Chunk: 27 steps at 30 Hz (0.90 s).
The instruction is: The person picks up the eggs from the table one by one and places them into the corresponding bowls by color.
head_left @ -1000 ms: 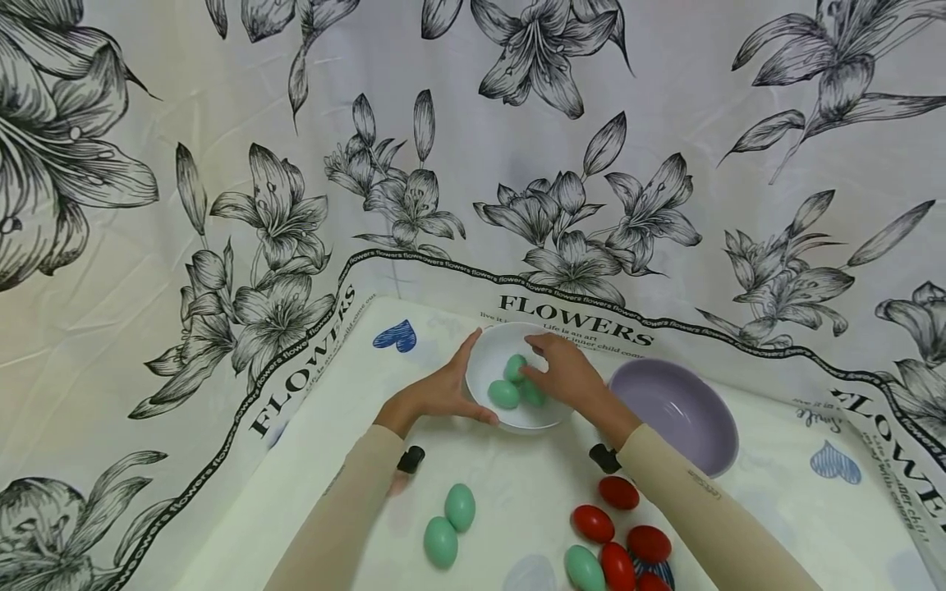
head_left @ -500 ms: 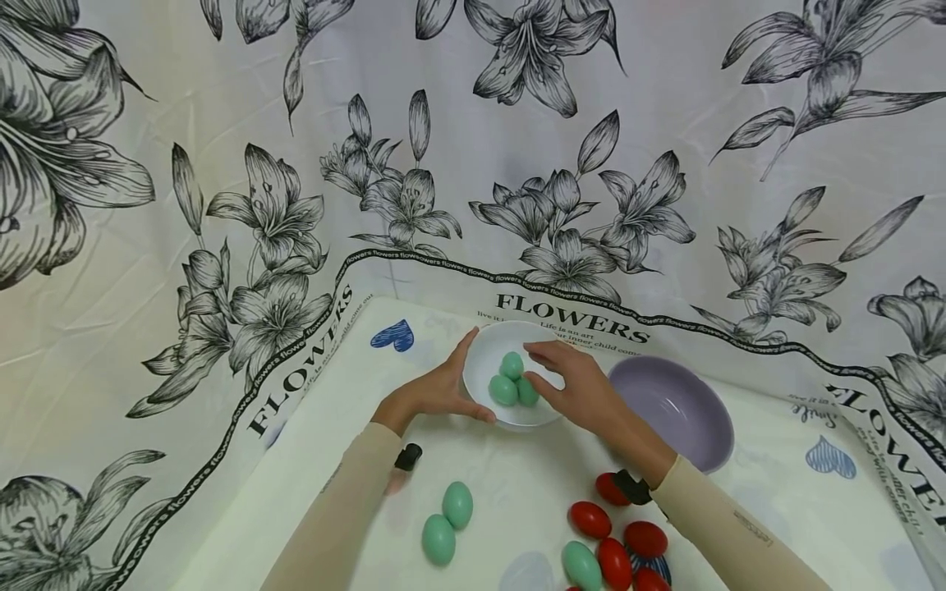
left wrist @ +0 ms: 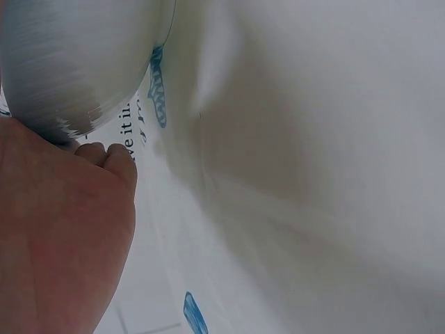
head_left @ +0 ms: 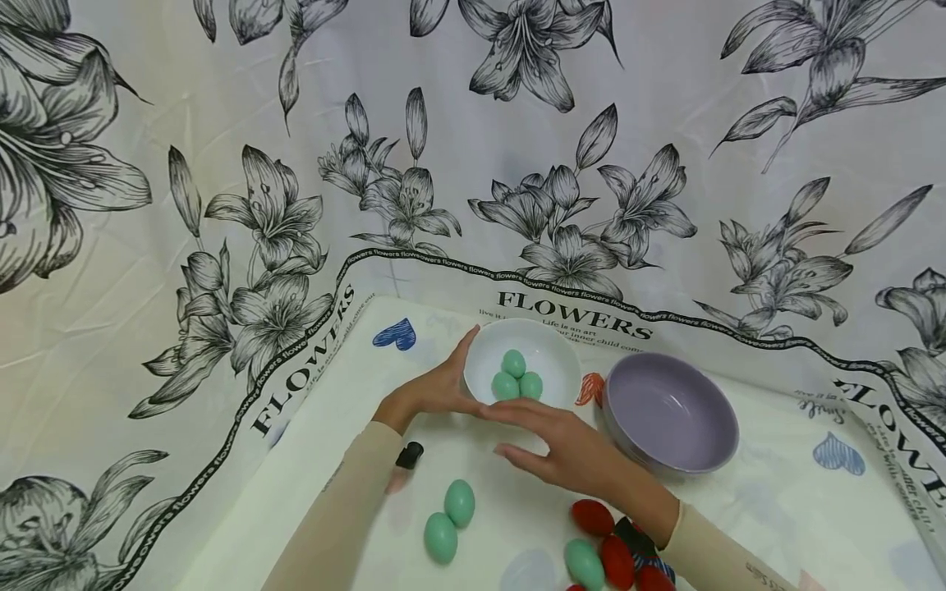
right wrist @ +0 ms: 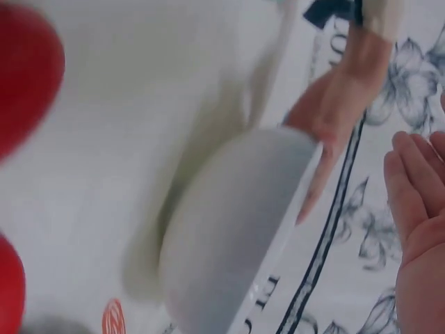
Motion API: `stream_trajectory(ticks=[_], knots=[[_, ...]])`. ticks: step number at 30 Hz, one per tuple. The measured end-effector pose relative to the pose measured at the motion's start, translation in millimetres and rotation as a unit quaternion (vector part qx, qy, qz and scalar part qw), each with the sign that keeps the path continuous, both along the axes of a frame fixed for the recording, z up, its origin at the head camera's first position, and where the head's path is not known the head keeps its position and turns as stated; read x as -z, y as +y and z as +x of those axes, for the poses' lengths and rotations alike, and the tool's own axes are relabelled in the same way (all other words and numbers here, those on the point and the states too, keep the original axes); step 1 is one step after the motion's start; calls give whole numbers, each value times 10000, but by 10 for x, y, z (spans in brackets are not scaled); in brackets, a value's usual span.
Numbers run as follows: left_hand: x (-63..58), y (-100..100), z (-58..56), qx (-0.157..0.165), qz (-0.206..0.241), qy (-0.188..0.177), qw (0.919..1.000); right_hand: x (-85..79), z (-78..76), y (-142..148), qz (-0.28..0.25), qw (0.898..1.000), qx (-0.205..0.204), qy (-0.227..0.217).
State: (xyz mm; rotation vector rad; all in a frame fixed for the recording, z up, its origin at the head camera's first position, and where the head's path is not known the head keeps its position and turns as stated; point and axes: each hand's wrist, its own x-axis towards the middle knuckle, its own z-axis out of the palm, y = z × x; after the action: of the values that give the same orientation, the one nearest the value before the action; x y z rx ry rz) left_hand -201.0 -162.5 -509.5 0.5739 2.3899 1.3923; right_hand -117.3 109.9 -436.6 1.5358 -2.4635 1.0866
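In the head view my left hand [head_left: 436, 386] holds the left side of a white bowl [head_left: 557, 361], its fingers and thumb spread around the rim. Three light green eggs [head_left: 513, 363] lie together inside the bowl. The left wrist view has the fingers curled by the underside of the bowl [left wrist: 83, 62]. My right hand [head_left: 569, 450] hovers at the bowl's near side with relaxed fingers and nothing in them; in the right wrist view this hand [right wrist: 424, 223] looks flat and the bowl [right wrist: 229, 229] stands beside it.
A purple bowl [head_left: 668, 410] stands right of the white one. Two green eggs [head_left: 441, 538] touch each other at the front. Several red eggs [head_left: 617, 562] and one green egg [head_left: 584, 564] cluster below my right forearm, which partly hides them. A flower-printed cloth [head_left: 399, 180] rises behind.
My right hand has let go of a green egg among the others in the white bowl and drawn back toward me. The left hand keeps its place on the bowl.
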Motion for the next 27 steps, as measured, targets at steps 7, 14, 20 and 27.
stream_trajectory(ticks=[7, 14, 20, 27], knots=[[9, 23, -20, -43, -129, 54, 9999, 163, 235, -124, 816, 9932, -324, -759], [19, 16, -32, -97, -138, 69, 9998, 349, 304, -204, 1477, 9804, -568, -1178], [4, 7, -19, -95, -120, 5, 9999, 447, 361, -287, 1911, 9728, -767, -1061], [2, 17, 2, -116, -235, -43, 9996, 544, 432, -369, 1941, 9779, -609, -489]])
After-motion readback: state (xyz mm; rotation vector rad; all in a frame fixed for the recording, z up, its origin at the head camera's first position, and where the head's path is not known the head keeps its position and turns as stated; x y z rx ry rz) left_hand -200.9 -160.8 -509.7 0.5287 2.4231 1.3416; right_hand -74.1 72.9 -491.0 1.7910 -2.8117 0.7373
